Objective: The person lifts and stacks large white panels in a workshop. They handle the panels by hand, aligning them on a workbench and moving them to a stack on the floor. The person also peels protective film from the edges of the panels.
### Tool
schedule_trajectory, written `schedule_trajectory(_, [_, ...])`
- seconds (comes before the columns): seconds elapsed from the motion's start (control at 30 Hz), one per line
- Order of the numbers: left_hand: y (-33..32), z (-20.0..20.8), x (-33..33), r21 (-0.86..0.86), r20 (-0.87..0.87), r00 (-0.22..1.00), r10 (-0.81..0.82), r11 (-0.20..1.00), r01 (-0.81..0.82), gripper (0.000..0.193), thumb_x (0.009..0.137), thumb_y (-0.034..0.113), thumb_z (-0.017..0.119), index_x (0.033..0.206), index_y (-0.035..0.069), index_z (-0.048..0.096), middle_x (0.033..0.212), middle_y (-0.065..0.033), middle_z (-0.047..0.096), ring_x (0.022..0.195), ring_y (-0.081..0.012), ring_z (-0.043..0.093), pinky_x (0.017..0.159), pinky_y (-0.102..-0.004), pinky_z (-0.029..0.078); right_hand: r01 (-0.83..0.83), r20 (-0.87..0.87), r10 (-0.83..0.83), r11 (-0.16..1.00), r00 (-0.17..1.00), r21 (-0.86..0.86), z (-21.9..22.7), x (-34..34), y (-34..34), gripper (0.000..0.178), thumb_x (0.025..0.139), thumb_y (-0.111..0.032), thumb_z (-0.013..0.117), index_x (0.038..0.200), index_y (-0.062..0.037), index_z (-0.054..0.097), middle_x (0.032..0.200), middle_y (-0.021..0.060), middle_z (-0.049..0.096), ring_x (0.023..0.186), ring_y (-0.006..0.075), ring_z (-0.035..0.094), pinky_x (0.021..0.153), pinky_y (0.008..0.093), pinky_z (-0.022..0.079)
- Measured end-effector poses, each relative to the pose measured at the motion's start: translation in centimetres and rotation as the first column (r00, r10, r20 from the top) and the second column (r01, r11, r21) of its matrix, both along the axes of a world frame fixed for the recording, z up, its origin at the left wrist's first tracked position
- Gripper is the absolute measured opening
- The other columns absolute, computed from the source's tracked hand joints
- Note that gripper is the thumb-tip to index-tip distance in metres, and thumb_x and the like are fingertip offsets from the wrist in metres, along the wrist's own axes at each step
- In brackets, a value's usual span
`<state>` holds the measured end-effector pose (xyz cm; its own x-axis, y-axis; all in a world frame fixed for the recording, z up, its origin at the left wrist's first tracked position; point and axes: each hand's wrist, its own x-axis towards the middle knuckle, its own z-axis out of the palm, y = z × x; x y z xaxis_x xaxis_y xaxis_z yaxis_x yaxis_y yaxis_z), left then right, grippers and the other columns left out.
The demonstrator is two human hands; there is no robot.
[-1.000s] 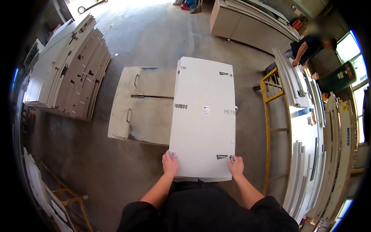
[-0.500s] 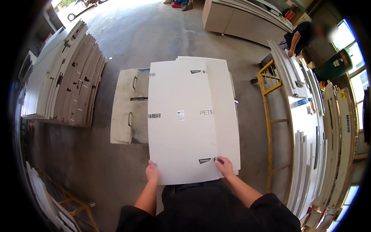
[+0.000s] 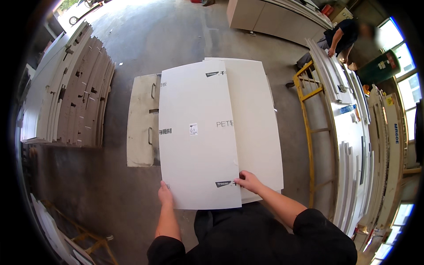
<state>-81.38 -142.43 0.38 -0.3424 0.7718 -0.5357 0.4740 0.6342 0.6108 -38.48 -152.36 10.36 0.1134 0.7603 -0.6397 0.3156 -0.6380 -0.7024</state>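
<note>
A large white panel (image 3: 196, 101) with dark printing and a small label lies in front of me, over other white panels (image 3: 256, 123) that show along its right side. My left hand (image 3: 165, 194) grips its near left edge, thumb on top and the other fingers hidden below. At the near right edge, my right hand (image 3: 248, 181) closes on the same panel with thumb and bent fingers. Under the panels sits a pale base (image 3: 140, 128) with two metal handles, its left part uncovered.
Tall stacks of panels (image 3: 75, 92) stand at the left. On the right a yellow metal frame (image 3: 309, 145) runs beside a long bench with boards and a bottle (image 3: 347, 109). A person (image 3: 340, 39) leans over that bench. A long cabinet-like stack (image 3: 269, 22) stands at the back.
The top panel has slid left with both my hands on it, baring more of the panels underneath at the right. The person at the bench has shifted an arm.
</note>
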Motion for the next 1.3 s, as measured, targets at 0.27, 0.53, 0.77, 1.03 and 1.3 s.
schedule_trajectory(0.27, [2.3, 3.6, -1.6, -0.141, -0.250, 0.964, -0.088, 0.989, 0.054, 0.082, 0.102, 0.068, 0.032, 0.106, -0.003, 0.074, 0.109, -0.0271, 0.071, 0.107, -0.0460, 0.064, 0.093, -0.0524, 0.049, -0.340, 0.274, 0.326, 0.940, 0.905, 0.006, -0.1, -2.3, 2.7, 0.042, 0.091, -0.041, 0.072, 0.094, 0.0004, 0.067, 0.083, 0.0152, 0.071, 0.078, 0.0217, 0.071, 0.068, 0.0362, 0.055])
schedule_trajectory(0.53, [2.2, 3.6, -1.7, -0.152, -0.271, 0.959, -0.081, 0.988, 0.041, 0.081, 0.102, 0.067, 0.035, 0.103, -0.003, 0.074, 0.101, -0.0248, 0.073, 0.102, -0.0449, 0.067, 0.090, -0.0518, 0.050, 0.069, 0.247, -0.089, 0.994, 0.965, 0.090, 1.7, 3.5, 2.3, 0.031, 0.092, -0.033, 0.071, 0.096, -0.0024, 0.069, 0.082, 0.0109, 0.071, 0.083, 0.0236, 0.070, 0.073, 0.0355, 0.055])
schedule_trajectory(0.77, [-0.6, 2.4, 0.0, 0.025, -0.514, 0.852, -0.097, 0.991, 0.128, 0.068, 0.099, 0.050, 0.056, 0.145, 0.001, 0.045, 0.146, -0.0243, 0.049, 0.133, -0.0412, 0.049, 0.108, -0.0524, 0.039, 0.491, 0.652, -0.470, 0.855, 0.596, 0.168, -3.3, 16.5, -10.2, 0.058, 0.091, -0.043, 0.071, 0.126, 0.0030, 0.061, 0.114, 0.0205, 0.069, 0.103, 0.0302, 0.068, 0.093, 0.0400, 0.053])
schedule_trajectory(1.03, [-13.4, 5.7, 12.4, 0.057, -0.307, 0.951, 0.029, 0.998, -0.012, 0.093, 0.094, 0.049, 0.067, 0.157, -0.004, 0.023, 0.164, -0.0222, 0.024, 0.151, -0.0373, 0.025, 0.121, -0.0481, 0.026, 0.496, -0.245, -0.602, 0.780, 0.760, -0.381, -4.6, 19.2, -10.0, 0.068, 0.092, -0.047, 0.071, 0.134, 0.0044, 0.058, 0.130, 0.0201, 0.065, 0.114, 0.0281, 0.066, 0.096, 0.0431, 0.054])
schedule_trajectory(1.3, [-18.0, 4.4, 19.5, -0.184, 0.656, 0.596, 0.463, 0.864, -0.468, 0.071, 0.105, 0.054, 0.050, 0.150, 0.000, 0.042, 0.149, -0.0113, 0.052, 0.139, -0.0266, 0.048, 0.118, -0.0403, 0.033, 0.571, -0.459, -0.631, 0.771, 0.625, -0.282, -6.5, 18.2, -10.2, 0.069, 0.090, -0.041, 0.077, 0.132, 0.0085, 0.053, 0.121, 0.0198, 0.067, 0.107, 0.0275, 0.068, 0.093, 0.0421, 0.055])
